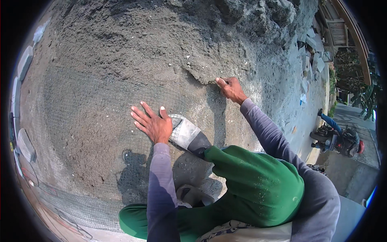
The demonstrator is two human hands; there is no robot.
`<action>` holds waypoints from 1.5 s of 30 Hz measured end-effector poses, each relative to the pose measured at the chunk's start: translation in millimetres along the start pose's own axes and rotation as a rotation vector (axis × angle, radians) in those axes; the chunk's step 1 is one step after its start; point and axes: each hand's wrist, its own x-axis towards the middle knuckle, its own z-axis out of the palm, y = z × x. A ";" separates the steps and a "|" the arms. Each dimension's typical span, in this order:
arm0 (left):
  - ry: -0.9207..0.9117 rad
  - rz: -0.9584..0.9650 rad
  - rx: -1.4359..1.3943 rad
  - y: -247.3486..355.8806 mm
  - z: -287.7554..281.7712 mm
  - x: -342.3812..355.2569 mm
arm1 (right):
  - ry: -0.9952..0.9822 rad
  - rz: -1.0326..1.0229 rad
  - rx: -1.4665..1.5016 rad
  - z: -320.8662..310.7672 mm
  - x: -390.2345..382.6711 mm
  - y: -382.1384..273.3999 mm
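Note:
My left hand (pixel 155 124) lies flat with its fingers spread on a wire mesh (pixel 109 101) that covers sandy ground. Nothing is in it. Just beside its palm is a grey-white boot (pixel 184 131) at the end of my green trouser leg (pixel 258 181). Farther right, my right hand (pixel 232 89) has its fingers curled round the near end of a flat tool (pixel 203 74). Sand covers that tool so fully that its exact kind cannot be made out. It rests low against the big grey sand heap (pixel 153 36).
A mound of sand (pixel 90 147) sits on the mesh at left. Pale blocks (pixel 25 63) line the far left edge. Broken slabs (pixel 310 64) lie at upper right. Beyond them a person in a red helmet sits on a motorcycle (pixel 334 139) on the road.

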 end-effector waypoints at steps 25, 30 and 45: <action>-0.062 -0.045 -0.061 -2.3 -12.7 7.5 | 0.399 -0.480 -0.239 19.0 106.7 -114.5; -0.057 -0.080 -0.078 -9.6 -11.5 4.5 | 0.193 -0.494 -0.356 75.3 56.3 -172.4; -0.095 -0.150 -0.140 -17.1 -9.8 -5.6 | -0.175 -1.508 -0.505 202.0 -66.6 -317.8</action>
